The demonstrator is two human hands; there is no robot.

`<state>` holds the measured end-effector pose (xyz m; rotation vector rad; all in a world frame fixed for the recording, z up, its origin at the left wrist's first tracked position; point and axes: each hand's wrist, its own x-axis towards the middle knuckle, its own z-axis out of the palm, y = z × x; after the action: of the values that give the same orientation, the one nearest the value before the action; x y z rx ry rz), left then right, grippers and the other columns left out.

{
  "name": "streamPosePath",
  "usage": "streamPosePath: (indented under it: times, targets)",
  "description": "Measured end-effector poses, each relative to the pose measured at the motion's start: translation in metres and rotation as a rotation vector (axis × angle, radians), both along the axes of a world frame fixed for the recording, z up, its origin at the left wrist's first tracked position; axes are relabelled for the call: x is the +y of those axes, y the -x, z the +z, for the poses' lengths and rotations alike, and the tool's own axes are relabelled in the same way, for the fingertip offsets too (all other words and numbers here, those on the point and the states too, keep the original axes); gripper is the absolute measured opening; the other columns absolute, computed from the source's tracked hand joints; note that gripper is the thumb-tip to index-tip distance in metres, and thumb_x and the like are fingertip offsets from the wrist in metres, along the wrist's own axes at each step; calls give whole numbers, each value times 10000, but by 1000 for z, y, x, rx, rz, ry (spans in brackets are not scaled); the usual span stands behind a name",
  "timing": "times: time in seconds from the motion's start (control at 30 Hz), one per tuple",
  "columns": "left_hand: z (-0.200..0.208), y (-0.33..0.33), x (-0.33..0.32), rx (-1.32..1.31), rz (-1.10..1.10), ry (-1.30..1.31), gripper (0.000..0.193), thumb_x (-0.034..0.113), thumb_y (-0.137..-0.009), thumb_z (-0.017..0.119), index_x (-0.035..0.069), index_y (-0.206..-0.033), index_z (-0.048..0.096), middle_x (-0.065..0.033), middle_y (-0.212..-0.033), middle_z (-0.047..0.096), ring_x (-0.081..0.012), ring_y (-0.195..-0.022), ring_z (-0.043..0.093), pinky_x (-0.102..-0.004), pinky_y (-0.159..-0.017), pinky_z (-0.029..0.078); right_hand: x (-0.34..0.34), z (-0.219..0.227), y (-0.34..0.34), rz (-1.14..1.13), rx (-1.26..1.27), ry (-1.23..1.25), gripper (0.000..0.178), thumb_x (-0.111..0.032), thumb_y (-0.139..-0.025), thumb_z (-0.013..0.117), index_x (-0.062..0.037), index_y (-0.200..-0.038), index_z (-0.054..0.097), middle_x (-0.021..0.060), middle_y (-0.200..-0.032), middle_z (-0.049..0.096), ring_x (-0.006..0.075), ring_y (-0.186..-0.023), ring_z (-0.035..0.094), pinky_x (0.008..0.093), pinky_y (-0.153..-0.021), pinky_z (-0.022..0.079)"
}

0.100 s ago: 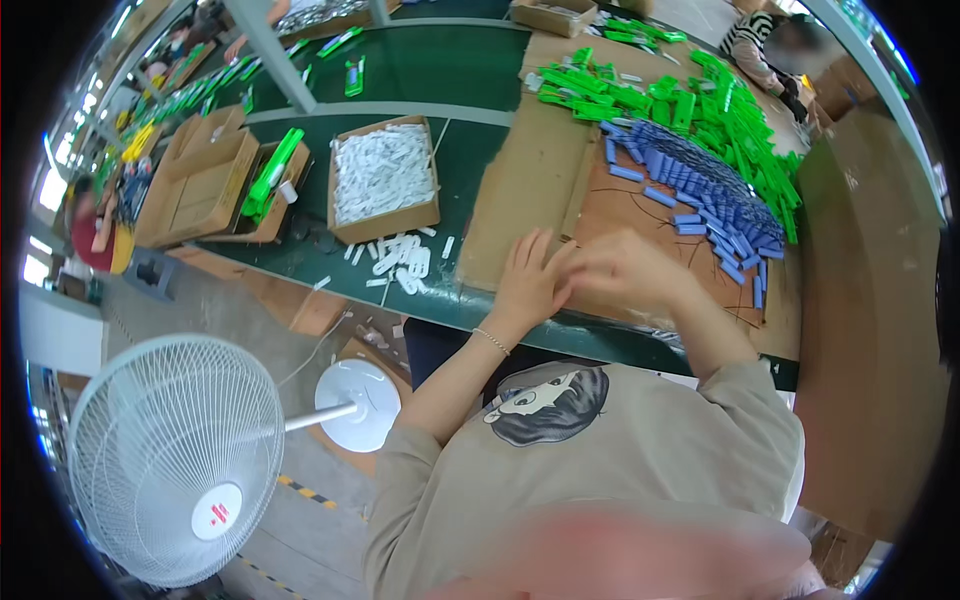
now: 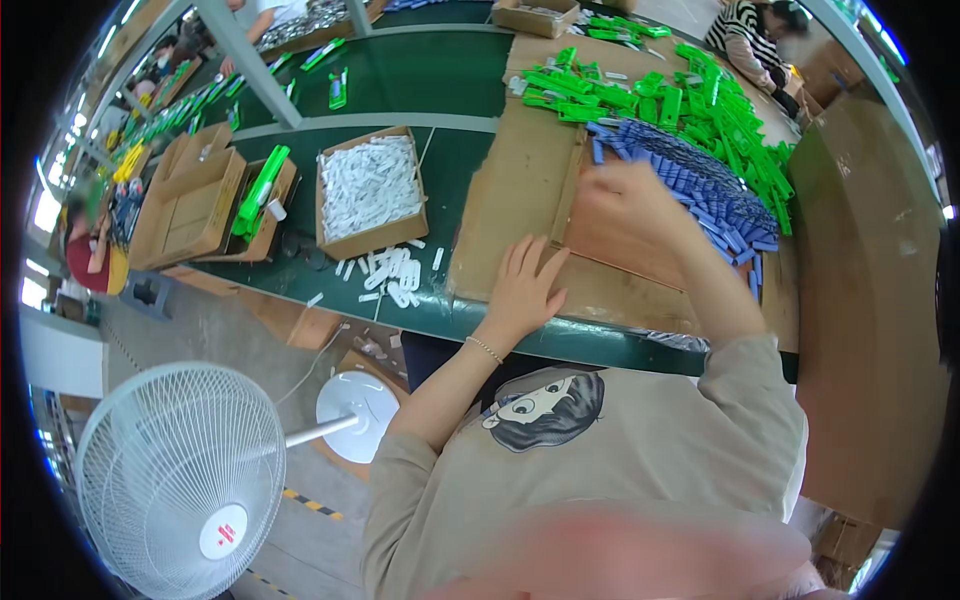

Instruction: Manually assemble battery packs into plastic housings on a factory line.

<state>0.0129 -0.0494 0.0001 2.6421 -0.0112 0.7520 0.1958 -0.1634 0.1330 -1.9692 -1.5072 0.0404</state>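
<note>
Right hand (image 2: pixel 628 205) is up at the heap of blue pieces (image 2: pixel 700 185) on the cardboard sheet (image 2: pixel 520 190), blurred, so its grip can't be told. Left hand (image 2: pixel 522 285) lies flat and open on that sheet, holding nothing. Beyond: one pile of green pieces (image 2: pixel 690 95), too many to count. Left along the table (image 2: pixel 440 80): one box of white pieces (image 2: pixel 368 190).

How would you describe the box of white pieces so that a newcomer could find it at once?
Start at the green table and look left of the brown cardboard sheet under the left hand. The open box there is heaped with small white pieces; the boxes to its left hold green parts or stand folded.
</note>
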Motion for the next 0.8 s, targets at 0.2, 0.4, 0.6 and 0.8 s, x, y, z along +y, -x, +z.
streamPosePath:
  times: [0.2,0.4,0.6,0.8]
  targets:
    - [7,-8,-2,41,-47,3,585,258,-751,668,120,-1289,483,-195,-1324,400,-388,-1248,351,-515,-1041,293,60,-34,-170,-396,-240,19,256,-218,-762,652,-56,-960,669,163,-868,664,310,-828,647,392,-718,519]
    - [4,-8,-5,53,40,51,577,250,-761,662,101,-1287,480,-197,-1305,419,-395,-1233,369,-503,-1043,299,118,-80,-206,-379,-382,528,412,-274,-682,688,-33,-1011,631,181,-973,657,351,-931,625,466,-796,509]
    - [-2,-5,-6,45,8,69,555,248,-772,649,90,-1277,480,-196,-1298,423,-386,-1232,376,-480,-1042,313,94,-32,-177,-498,-454,212,366,-253,-679,688,-59,-986,645,193,-911,659,361,-843,645,457,-755,512]
    - [3,4,1,-61,-23,203,566,241,-775,668,87,-1283,471,-198,-1325,400,-388,-1253,362,-473,-1041,318,45,66,-52,-411,-115,-484,353,-146,-719,740,0,-1017,620,138,-948,663,228,-841,629,339,-766,482]
